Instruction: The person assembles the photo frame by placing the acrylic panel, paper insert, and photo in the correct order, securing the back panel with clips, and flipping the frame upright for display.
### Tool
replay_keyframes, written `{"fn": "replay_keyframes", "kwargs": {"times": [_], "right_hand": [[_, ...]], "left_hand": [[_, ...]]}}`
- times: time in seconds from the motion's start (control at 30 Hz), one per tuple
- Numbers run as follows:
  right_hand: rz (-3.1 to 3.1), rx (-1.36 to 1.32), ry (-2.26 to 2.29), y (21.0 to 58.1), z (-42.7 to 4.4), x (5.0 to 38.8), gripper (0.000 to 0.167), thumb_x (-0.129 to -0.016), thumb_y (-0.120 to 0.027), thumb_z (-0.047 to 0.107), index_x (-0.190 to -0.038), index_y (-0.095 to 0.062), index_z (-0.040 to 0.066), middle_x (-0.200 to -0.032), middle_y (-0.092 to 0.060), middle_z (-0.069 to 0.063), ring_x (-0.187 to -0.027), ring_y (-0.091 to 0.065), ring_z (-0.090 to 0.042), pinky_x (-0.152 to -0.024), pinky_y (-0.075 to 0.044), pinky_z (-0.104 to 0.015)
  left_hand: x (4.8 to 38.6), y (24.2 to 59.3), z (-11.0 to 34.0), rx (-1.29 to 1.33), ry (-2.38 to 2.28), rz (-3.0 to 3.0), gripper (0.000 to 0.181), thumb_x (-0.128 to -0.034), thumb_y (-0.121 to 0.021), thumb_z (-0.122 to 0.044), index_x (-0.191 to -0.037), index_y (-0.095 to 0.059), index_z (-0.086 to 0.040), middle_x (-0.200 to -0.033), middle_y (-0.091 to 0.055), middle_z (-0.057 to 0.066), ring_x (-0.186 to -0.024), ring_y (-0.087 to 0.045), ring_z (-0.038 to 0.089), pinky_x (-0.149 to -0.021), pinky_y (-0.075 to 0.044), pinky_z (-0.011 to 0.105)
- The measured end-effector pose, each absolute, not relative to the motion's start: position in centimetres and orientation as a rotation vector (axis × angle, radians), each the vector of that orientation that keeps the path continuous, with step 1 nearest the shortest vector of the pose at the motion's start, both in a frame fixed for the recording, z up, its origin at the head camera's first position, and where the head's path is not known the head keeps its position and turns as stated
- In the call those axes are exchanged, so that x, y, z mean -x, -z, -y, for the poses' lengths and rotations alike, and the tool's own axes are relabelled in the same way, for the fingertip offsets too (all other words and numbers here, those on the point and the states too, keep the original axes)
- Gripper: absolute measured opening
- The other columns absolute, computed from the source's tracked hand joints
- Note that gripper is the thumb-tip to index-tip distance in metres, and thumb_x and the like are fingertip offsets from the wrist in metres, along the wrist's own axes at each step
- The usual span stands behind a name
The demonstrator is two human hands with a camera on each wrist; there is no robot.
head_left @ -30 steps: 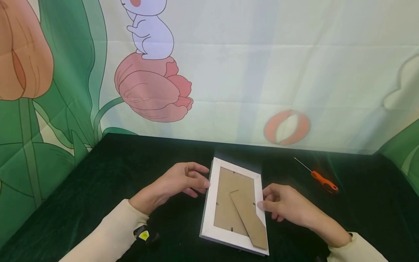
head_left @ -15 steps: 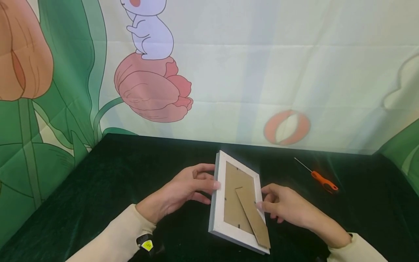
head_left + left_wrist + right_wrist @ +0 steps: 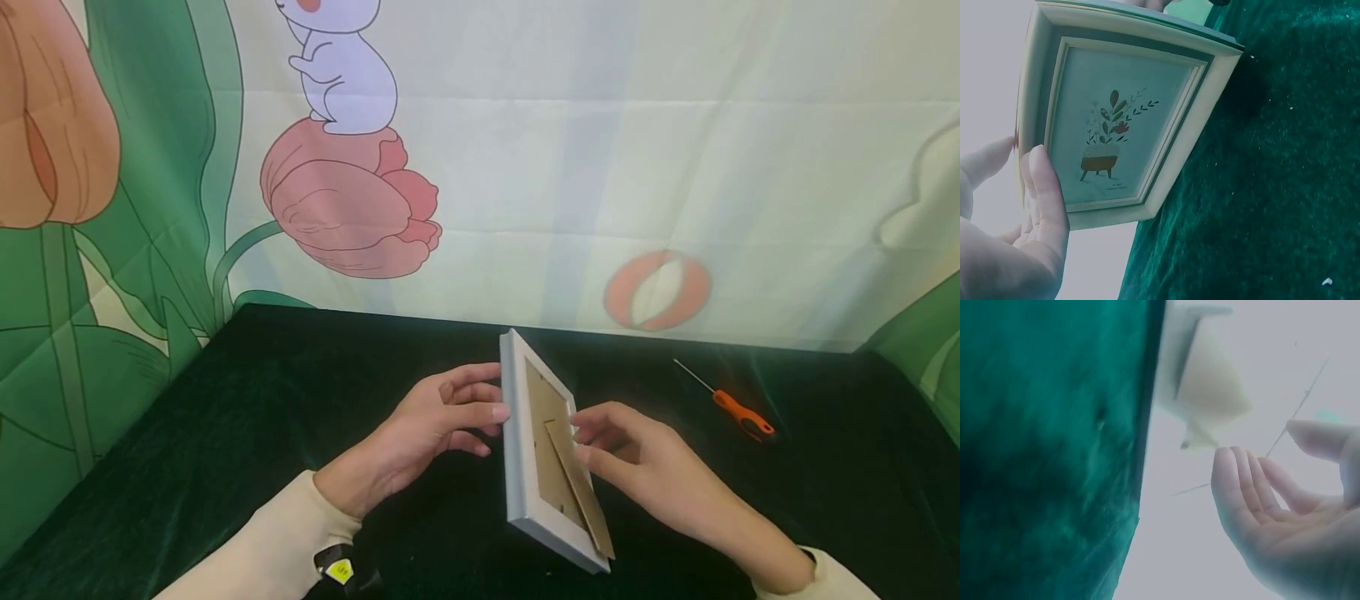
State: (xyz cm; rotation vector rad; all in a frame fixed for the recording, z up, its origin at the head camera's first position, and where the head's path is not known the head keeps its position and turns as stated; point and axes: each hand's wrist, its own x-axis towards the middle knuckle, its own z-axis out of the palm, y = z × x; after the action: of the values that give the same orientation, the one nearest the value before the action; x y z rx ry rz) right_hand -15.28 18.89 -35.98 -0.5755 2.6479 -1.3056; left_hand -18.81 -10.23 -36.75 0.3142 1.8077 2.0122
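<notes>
A white picture frame (image 3: 517, 433) is held tilted on edge above the dark green cloth. Its brown backing board (image 3: 551, 417) and cardboard stand leg (image 3: 577, 483) face me. My left hand (image 3: 420, 433) pinches the left edge, thumb on the rim and fingers behind. In the left wrist view the front shows a potted plant print (image 3: 1110, 131) inside the border. My right hand (image 3: 637, 458) is at the frame's right edge, fingertips partly hidden; contact there is unclear. The right wrist view shows that hand (image 3: 1285, 512) with its thumb and fingers apart, nothing between them.
An orange-handled screwdriver (image 3: 742, 415) lies on the dark green cloth (image 3: 300, 383) to the right. A printed curtain (image 3: 510, 183) hangs behind the table. In the right wrist view a blurred pale object (image 3: 1213, 381) is beyond the table edge.
The left edge of the picture frame has been lifted, turning it steeply from nearly flat. My left hand has moved right with it and gripped its edge; my right hand has shifted slightly left.
</notes>
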Motion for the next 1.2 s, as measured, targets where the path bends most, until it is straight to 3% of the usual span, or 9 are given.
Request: {"fn": "replay_keyframes", "kwargs": {"times": [0.27,0.5,0.9,1.2], "right_hand": [[-2.488,0.624,1.402,35.5,-18.7,14.7,0.038,-0.106,-0.069,0.033,-0.135,-0.066,0.009,-0.128,-0.066,-0.008,-0.104,-0.07,-0.021,-0.087,-0.061,-0.032],[-2.436,0.416,1.424,35.1,-18.7,14.9,0.044,-0.108,-0.064,0.038,-0.138,-0.063,0.006,-0.127,-0.067,-0.011,-0.099,-0.072,-0.022,-0.083,-0.062,-0.034],[-2.406,0.332,1.445,34.4,-18.5,14.6,0.057,-0.109,-0.052,0.047,-0.145,-0.053,0.002,-0.124,-0.067,-0.013,-0.094,-0.071,-0.024,-0.08,-0.062,-0.038],[-2.423,0.385,1.452,34.0,-18.9,14.6,0.053,-0.11,-0.051,0.043,-0.144,-0.054,0.001,-0.131,-0.064,-0.015,-0.1,-0.069,-0.024,-0.084,-0.061,-0.037]], "left_hand": [[18.5,36.7,9.7,-0.382,-2.043,-1.76,0.059,-0.1,-0.073,-0.019,-0.155,-0.052,-0.012,-0.14,-0.066,0.013,-0.116,-0.066,0.043,-0.091,-0.061,0.044],[18.3,37.3,9.2,-0.52,-2.015,-1.693,0.062,-0.1009,-0.072,-0.02,-0.159,-0.049,-0.014,-0.144,-0.063,0.013,-0.124,-0.064,0.039,-0.093,-0.06,0.045],[17.4,37.3,8.4,-0.673,-1.903,-1.726,0.062,-0.1022,-0.069,-0.018,-0.161,-0.048,-0.021,-0.143,-0.062,0.01,-0.115,-0.063,0.05,-0.091,-0.061,0.046],[17.8,38.6,8.2,-0.55,-1.866,-1.861,0.055,-0.1008,-0.072,-0.016,-0.152,-0.054,-0.007,-0.137,-0.063,0.021,-0.111,-0.068,0.042,-0.085,-0.062,0.041]]}}
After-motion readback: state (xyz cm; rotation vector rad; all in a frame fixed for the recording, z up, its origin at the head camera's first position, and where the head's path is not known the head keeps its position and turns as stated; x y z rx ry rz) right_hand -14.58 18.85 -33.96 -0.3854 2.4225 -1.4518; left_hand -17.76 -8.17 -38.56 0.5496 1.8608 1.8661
